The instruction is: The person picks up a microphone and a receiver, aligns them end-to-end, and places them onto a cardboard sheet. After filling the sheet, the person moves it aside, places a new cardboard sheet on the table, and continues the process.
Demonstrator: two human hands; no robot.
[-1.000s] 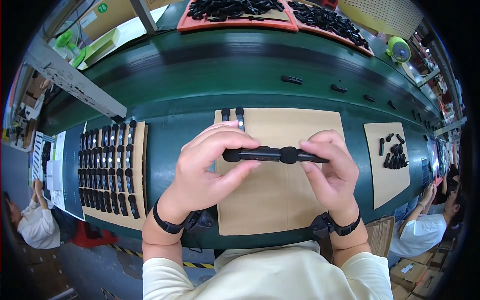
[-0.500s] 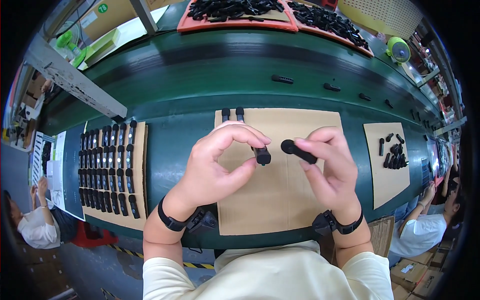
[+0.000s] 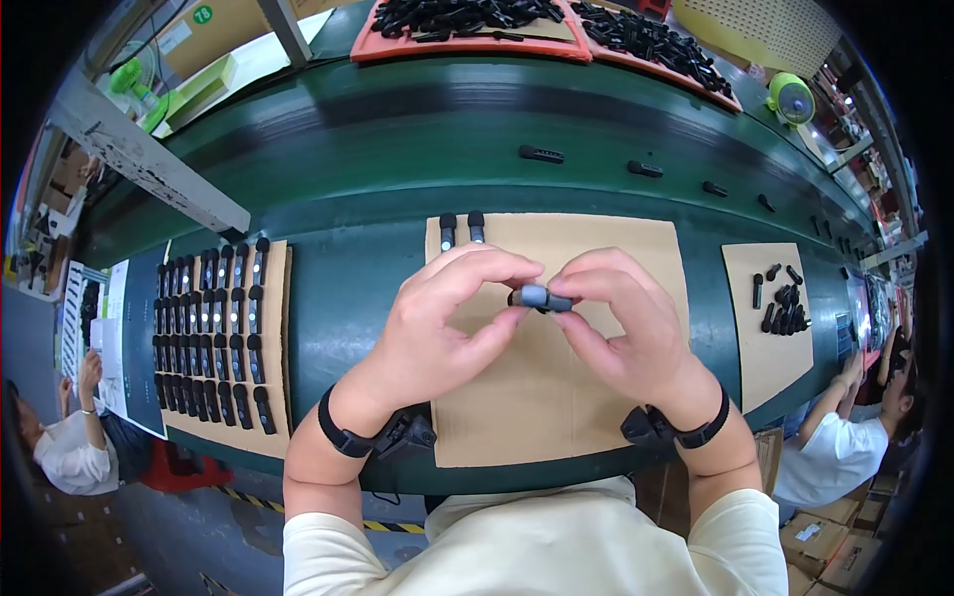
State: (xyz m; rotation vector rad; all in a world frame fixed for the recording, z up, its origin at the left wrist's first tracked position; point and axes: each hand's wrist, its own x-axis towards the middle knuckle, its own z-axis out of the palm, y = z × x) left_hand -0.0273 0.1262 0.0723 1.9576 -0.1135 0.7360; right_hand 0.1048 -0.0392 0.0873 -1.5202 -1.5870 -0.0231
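In front of me, above the cardboard sheet (image 3: 556, 417), my left hand (image 3: 442, 318) and my right hand (image 3: 626, 333) meet fingertip to fingertip. Both are closed in a pinch on a small black microphone (image 3: 535, 296) held level between them, its greyish face turned up. The fingers partly cover it, so I cannot tell whether it is one piece or two pressed together. Just beyond my left hand, two black microphones with foam heads, one of them this microphone (image 3: 448, 230), lie at the sheet's far edge.
Left, a cardboard board (image 3: 283, 348) bears rows of microphones. Right, another cardboard piece (image 3: 765, 372) holds a loose pile. Beyond runs a green conveyor belt (image 3: 397, 129) with spaced black pieces; red trays (image 3: 477, 50) of parts stand behind. A metal post (image 3: 159, 159) rises at left; people sit either side.
My hands came together: the separate black pieces they held apart now meet in one pinch. The right hand moved left. Pieces on the belt shifted slightly left.
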